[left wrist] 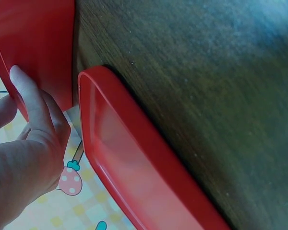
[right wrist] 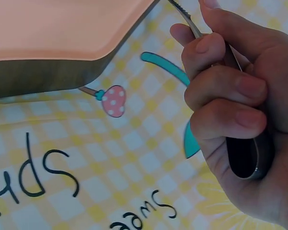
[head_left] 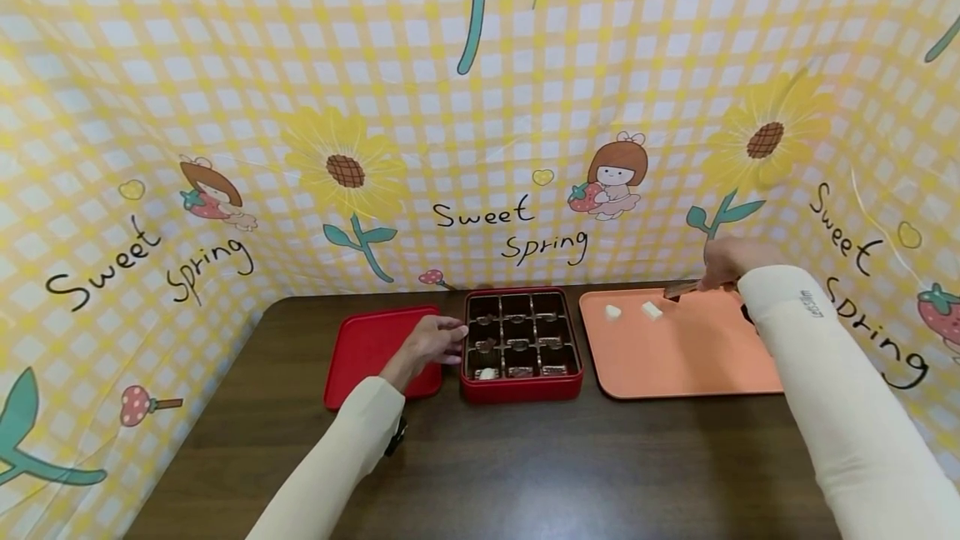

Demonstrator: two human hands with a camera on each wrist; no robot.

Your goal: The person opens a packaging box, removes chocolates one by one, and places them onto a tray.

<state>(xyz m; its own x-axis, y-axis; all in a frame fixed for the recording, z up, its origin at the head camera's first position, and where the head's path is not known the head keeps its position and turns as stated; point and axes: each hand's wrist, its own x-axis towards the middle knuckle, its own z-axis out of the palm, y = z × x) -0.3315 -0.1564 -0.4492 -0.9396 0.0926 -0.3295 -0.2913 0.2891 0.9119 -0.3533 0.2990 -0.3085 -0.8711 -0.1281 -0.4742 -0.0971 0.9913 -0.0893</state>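
My left hand [head_left: 435, 340] touches the left side of a red box [head_left: 521, 390] with its fingers loosely extended; the left wrist view shows the fingertips against the red wall [left wrist: 43, 43]. A dark divider splits the box into several compartments. A white piece [head_left: 487, 374] lies in the front left one; other compartments look dark, their contents hard to tell. My right hand [head_left: 738, 261] holds metal tongs [head_left: 681, 289] above the back of an orange tray [head_left: 675, 365]. In the right wrist view, fingers curl round the tongs' dark handle [right wrist: 249, 155]. Something dark shows at the tips.
Two white pieces lie on the tray, a rounded one [head_left: 613, 312] and a block-shaped one [head_left: 652, 310]. A red lid [head_left: 367, 348] rests left of the box, partly behind the left hand. Checked cloth [head_left: 465, 148] hangs behind and beside the brown table [head_left: 480, 465].
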